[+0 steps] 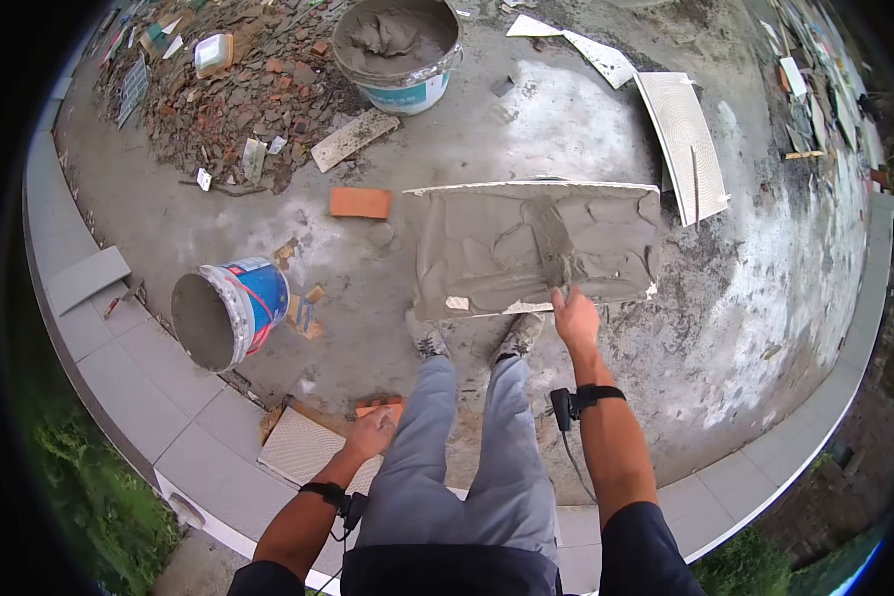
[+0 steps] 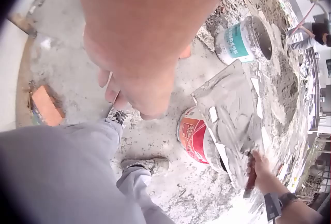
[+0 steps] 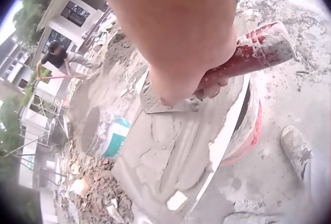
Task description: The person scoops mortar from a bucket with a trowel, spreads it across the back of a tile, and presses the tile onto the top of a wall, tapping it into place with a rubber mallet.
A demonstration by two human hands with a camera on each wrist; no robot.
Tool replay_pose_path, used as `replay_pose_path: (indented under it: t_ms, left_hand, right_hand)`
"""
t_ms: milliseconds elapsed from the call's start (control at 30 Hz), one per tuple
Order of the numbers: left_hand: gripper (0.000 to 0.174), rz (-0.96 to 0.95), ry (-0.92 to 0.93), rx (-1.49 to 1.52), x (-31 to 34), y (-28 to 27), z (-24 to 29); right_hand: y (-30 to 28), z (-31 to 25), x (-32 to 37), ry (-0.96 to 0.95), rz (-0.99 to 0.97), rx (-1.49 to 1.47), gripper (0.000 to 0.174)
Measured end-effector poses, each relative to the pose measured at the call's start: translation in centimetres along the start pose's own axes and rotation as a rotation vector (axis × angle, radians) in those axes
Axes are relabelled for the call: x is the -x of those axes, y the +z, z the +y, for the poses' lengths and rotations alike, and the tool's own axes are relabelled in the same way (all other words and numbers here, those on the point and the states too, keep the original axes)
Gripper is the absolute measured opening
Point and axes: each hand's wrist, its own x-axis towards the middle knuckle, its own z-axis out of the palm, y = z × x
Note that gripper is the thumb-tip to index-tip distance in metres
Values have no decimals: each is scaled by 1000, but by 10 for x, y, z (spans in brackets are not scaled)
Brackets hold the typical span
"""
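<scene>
A large tile (image 1: 429,248) lies spread with grey mortar (image 1: 497,243). My right hand (image 1: 577,320) grips a trowel at its lower edge; in the right wrist view the trowel's red handle (image 3: 253,53) shows smears, and its blade (image 3: 168,104) lies against the mortar. My left hand (image 1: 371,434) hangs beside my left knee, above an orange brick (image 1: 379,405). Its fingers look loosely curled in the left wrist view, partly hidden by the hand (image 2: 137,89); no held object can be made out. A red and white bucket (image 2: 194,137) stands under the tile.
A mortar bucket (image 1: 407,94) stands beyond the tile, a blue one (image 1: 258,303) at left. Also around are a brick (image 1: 360,203), rubble (image 1: 258,94), a leaning tile (image 1: 683,139) and the ledge (image 1: 219,447). A person (image 3: 64,61) holds a long pole farther off.
</scene>
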Motion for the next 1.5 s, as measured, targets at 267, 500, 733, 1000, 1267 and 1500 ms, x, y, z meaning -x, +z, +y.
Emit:
replay_pose_path:
  t_ms: [267, 500, 733, 1000, 1267, 1500]
  left_hand:
    - [40, 45, -59, -39, -5, 4, -8]
    - [36, 29, -33, 176, 13, -35, -28]
    - [36, 263, -165, 238, 10, -111, -101]
    - [47, 263, -202, 161, -41, -177, -67]
    - [38, 234, -130, 603, -96, -265, -66]
    - [31, 361, -296, 860, -58, -257, -149]
  right_hand:
    - [28, -22, 6, 493, -338, -1315, 37]
    - [7, 13, 46, 26, -138, -70, 52]
    - [-54, 0, 20, 138, -218, -548, 40]
    - [-185, -240, -113, -364, -101, -85, 43]
    - [-125, -448, -304, -300, -210, 242, 43]
    - [-35, -545, -389, -311, -218, 283, 43]
